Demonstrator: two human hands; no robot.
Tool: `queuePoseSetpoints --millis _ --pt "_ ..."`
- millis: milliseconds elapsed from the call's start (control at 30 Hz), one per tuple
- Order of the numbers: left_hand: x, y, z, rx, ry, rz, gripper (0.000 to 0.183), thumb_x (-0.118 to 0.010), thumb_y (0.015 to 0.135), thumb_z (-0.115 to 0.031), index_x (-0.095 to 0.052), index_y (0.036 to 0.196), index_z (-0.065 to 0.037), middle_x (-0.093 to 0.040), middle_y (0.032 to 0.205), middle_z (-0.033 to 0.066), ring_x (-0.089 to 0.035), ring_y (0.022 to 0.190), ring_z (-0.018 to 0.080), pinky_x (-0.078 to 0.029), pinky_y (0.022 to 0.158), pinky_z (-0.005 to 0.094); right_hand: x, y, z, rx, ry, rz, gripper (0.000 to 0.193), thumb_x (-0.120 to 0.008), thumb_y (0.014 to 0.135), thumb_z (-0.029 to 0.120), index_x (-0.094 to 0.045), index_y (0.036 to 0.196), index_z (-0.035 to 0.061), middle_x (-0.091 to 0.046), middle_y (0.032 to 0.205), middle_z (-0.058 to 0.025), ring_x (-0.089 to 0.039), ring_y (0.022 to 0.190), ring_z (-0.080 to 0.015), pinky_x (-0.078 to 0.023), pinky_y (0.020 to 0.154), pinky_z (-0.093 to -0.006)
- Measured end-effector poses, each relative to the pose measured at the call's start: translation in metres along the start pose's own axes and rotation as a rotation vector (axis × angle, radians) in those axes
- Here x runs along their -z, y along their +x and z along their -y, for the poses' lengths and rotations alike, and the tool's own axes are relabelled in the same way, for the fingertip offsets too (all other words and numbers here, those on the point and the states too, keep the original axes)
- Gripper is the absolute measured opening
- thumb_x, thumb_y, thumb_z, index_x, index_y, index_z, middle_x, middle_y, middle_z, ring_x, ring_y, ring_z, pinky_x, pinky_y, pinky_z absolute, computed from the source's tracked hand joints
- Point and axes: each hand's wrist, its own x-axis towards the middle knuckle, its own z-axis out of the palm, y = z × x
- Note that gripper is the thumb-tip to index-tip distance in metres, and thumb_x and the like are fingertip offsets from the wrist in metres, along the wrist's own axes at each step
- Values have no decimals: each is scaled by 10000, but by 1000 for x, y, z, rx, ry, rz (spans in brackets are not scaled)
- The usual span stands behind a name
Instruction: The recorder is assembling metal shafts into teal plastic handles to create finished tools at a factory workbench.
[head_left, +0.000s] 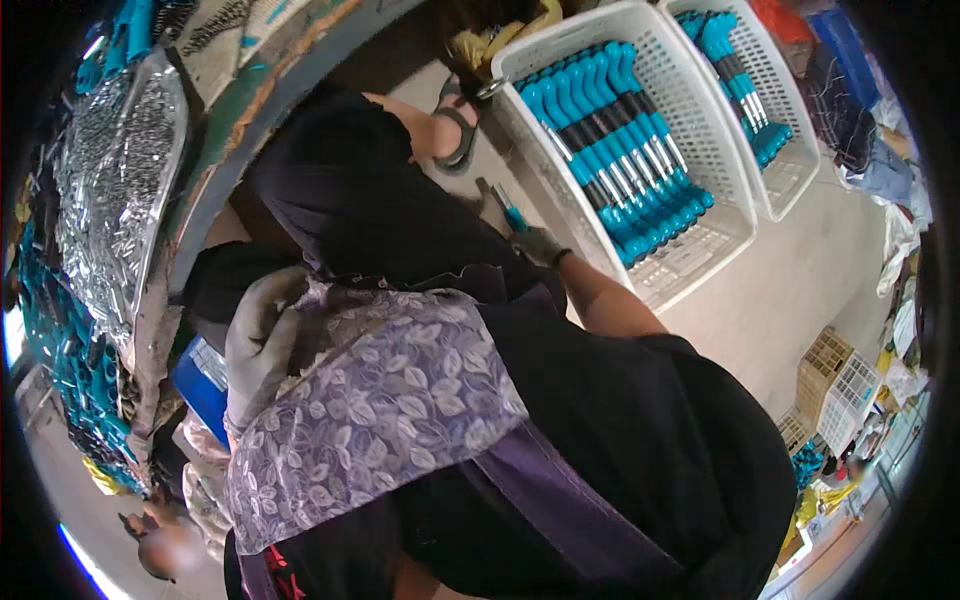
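Note:
My right hand (541, 245), in a grey glove, is closed around a slim teal and metal piece (512, 216) low beside the crate. Its full shape is hidden. My left hand (262, 335), also grey-gloved, lies at my lap with curled fingers against the edge of a purple leaf-patterned apron (400, 380). The fingers seem to pinch the cloth. Right of my right hand stands a white plastic crate (715, 170), where several teal, black and silver bent-ended rods (615, 140) lie side by side.
A second white crate (790, 190) beyond holds similar rods. Along the left, a worktable edge (215, 170) carries a heap of small metal parts (115, 190) and teal pieces (60, 340). Another person (170, 545) is at lower left. Beige crates (825, 385) stand at far right.

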Motion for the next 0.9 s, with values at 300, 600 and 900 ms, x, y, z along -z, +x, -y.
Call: queuePoseSetpoints --millis 300,600,900 --pt "-3 6 -38 -78 171 98 336 -567 928 -10 -607 1260 25 -645 1199 120 -621 1125 192 -462 999 295 -29 -145 93 699 -384 -229 360 -754 809 327 -688 1072 91 -719 920 -159 -710 817 -306 -537 721 -389" --pt "-51 56 -80 -481 -209 188 601 -743 855 -368 -594 1282 28 -532 1420 205 -540 1270 287 -418 1076 412 -127 -253 245 1505 -763 52 427 -748 808 382 -583 982 29 -650 967 -196 -669 872 -387 -539 747 -457" --pt "8 -13 -103 -709 -914 -286 452 -644 937 -524 -590 1089 -102 -510 864 25 -528 862 213 -407 1062 507 -172 -284 274 2064 -624 -38 577 -794 674 275 -599 1179 76 -649 887 -92 -642 897 -309 -429 802 -423"
